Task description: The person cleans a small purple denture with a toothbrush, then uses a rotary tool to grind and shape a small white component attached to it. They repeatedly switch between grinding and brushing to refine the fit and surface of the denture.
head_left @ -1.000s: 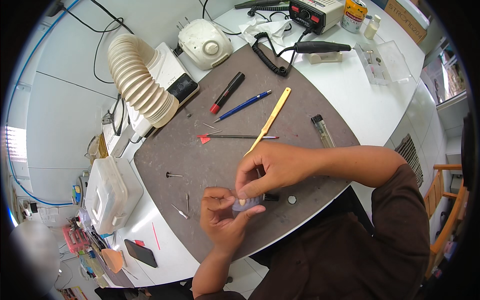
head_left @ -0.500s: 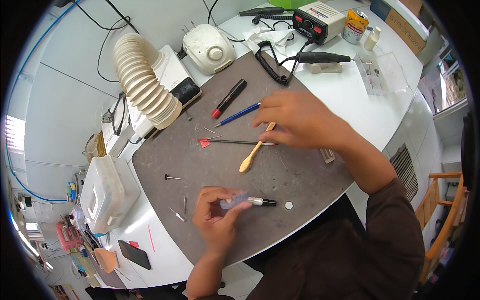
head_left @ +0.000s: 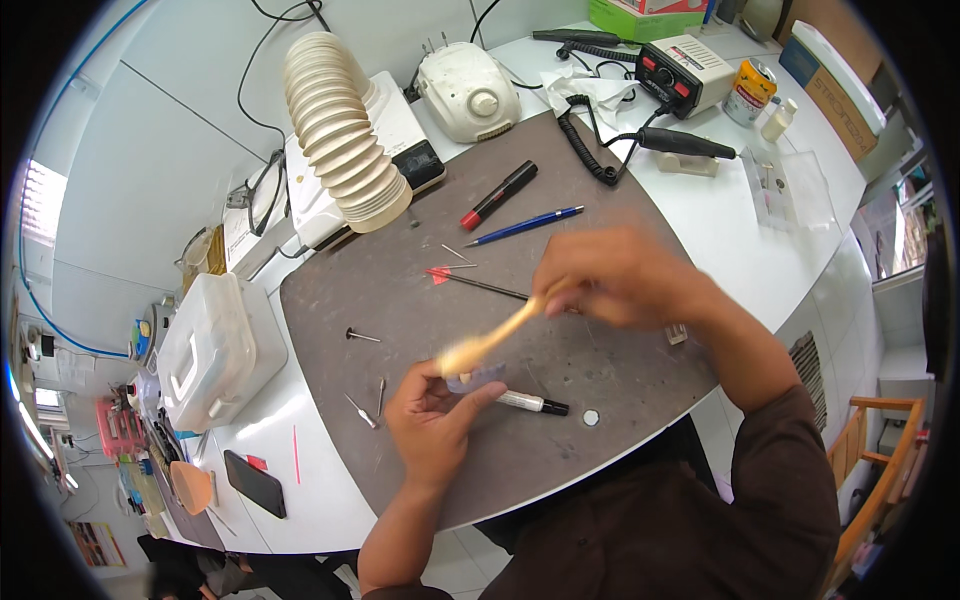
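Observation:
My left hand [head_left: 428, 420] is closed round a small purple-grey dental model [head_left: 482, 377] with a pale tooth-like piece on it. My right hand [head_left: 625, 275], a little blurred by motion, grips the handle of a yellow toothbrush [head_left: 515, 325]. The brush head is smeared and lies over the upper side of the model, by my left fingertips; whether its bristles touch is hard to tell. Just beyond my left thumb a white marker with a black cap [head_left: 540, 403] lies on the brown mat [head_left: 520, 460]. A thin dark rod [head_left: 485, 286] runs partly behind my right hand.
A blue pen [head_left: 525, 226] and a black-and-red marker [head_left: 500, 195] lie farther back. Small burs [head_left: 362, 335] are on the mat's left. A ribbed suction hose [head_left: 345, 140] overhangs the far left, near a lidded box [head_left: 220, 350]. A corded handpiece [head_left: 685, 142] rests at the back right.
My right hand has lifted the toothbrush off the mat and brought its head to the dental model. My left hand still holds the model. The whole view has shifted slightly.

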{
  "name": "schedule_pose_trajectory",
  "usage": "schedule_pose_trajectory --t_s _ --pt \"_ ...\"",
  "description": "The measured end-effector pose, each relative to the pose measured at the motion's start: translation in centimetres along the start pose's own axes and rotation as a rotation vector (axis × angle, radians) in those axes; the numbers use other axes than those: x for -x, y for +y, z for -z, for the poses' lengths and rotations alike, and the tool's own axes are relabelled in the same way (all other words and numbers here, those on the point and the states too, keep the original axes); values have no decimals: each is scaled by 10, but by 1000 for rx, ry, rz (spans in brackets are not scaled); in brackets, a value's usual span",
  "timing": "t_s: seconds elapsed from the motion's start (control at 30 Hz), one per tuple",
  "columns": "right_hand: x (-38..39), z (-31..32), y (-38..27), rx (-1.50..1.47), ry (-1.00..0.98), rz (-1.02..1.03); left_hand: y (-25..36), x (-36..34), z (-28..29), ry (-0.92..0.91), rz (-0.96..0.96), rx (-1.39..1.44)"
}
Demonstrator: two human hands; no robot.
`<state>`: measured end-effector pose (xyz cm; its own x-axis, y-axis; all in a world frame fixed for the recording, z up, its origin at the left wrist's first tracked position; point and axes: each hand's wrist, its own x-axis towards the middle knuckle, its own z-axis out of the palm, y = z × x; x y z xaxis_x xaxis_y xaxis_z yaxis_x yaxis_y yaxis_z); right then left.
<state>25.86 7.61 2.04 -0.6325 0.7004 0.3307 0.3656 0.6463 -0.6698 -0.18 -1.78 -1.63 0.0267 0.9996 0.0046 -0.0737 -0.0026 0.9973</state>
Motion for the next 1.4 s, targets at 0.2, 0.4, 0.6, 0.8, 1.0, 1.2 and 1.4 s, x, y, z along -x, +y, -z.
schedule_pose_trajectory --t_s 0.2,0.4,0.6,0.8,1.0,1.2,1.4 --pt "2 -3 11 -90 -75 15 7 1 2 -3 -45 -5" --pt "-2 -18 4 66 -47 161 6 3 -1 -30 -79 -128" --pt "2 -16 4 85 -30 139 1 1 2 -43 -146 -114" --pt "1 -20 -4 127 -5 160 3 0 1 -37 -156 -144" --pt "1 -1 -1 -133 29 -85 0 -2 6 -71 -156 13" --pt "-2 -26 -17 -280 -8 -123 1 4 5 -80 -129 12" --pt "0 -38 -18 -375 -131 -149 0 5 6 -98 -161 -38"
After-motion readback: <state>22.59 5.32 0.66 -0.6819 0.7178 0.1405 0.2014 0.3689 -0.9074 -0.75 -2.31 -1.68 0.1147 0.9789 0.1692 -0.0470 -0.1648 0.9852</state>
